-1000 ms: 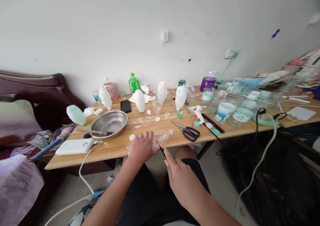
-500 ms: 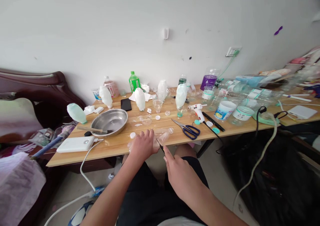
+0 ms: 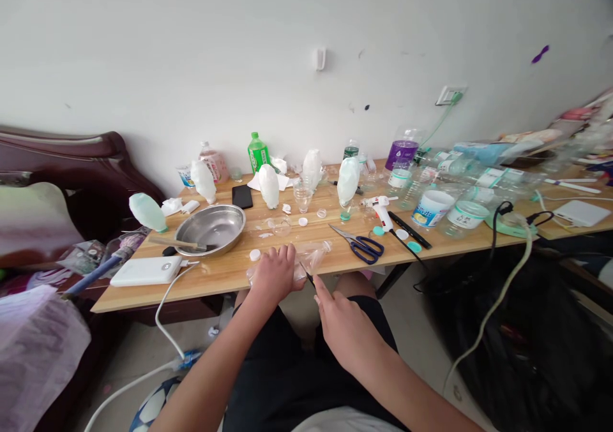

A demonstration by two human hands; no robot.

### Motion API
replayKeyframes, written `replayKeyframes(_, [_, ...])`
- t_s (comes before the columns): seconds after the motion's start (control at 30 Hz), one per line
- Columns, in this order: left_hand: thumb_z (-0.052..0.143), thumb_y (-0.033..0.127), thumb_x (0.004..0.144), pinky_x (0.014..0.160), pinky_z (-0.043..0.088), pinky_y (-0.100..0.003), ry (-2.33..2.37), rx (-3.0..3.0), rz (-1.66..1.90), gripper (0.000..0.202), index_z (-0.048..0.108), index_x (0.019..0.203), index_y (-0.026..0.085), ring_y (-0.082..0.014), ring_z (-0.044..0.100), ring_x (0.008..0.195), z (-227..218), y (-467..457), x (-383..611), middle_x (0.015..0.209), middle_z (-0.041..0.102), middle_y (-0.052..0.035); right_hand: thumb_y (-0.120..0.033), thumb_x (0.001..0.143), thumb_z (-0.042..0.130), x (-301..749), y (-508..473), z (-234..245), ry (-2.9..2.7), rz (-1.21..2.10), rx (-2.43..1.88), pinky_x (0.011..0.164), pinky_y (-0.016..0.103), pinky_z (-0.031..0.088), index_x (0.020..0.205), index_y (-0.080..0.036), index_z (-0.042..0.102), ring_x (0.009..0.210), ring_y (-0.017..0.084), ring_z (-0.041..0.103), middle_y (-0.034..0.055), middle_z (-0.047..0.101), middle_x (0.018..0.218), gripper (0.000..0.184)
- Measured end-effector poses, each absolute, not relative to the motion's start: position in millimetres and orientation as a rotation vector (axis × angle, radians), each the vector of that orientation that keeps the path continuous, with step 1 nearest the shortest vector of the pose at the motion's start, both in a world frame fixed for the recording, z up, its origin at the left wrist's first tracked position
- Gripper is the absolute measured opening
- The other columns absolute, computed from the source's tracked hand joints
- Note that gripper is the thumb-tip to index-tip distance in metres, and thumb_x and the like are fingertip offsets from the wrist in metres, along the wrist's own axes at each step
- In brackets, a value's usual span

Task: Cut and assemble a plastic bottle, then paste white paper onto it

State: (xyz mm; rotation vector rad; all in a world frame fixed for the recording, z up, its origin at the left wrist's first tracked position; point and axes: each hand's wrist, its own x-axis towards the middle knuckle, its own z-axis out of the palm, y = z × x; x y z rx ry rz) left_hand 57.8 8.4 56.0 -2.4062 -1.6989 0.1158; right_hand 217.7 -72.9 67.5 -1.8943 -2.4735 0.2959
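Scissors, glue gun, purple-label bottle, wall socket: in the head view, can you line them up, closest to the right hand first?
From the right hand:
1. Scissors, just ahead.
2. Glue gun, beyond the scissors, slightly right.
3. Purple-label bottle, farther back.
4. Wall socket, highest up, farthest right.

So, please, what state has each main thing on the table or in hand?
Clear bottle, on its side under the left hand
Knife, gripped in the right hand
Green bottle, upright, capped
Metal bowl, upright
Phone, screen dark
Scissors, lying unheld
Glue gun, lying unheld
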Motion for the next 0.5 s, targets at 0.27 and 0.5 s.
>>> replayKeyframes(0.27, [0.066,0.057,0.079,0.081,0.045,-0.043,-1.723,-2.423,0.129,0.077,0.048,0.138,0.012,-0.0372,0.057,0.104,56.6,10.3,58.2,0.120,0.061,-0.0198,-0.023,0.104,0.032,227.5,-67.7,63.2,-2.428,0.417,-1.828,0.066,0.031,0.052,0.151,-0.015,0.039,0.083,0.028,0.074,0.0163,0.074,0.095,0.048])
replayKeyframes(0.5, [0.057,0.060,0.085,0.084,0.045,-0.045,-1.739,-2.461,0.109,0.079,0.043,0.141,0.006,-0.0391,0.056,0.107,58.6,9.7,58.4,0.123,0.059,-0.0243,-0.023,0.104,0.031,233.2,-65.3,55.1,-2.413,0.485,-1.777,0.072,0.033,0.051,0.151,-0.014,0.040,0.089,0.029,0.074,0.0174,0.074,0.098,0.049])
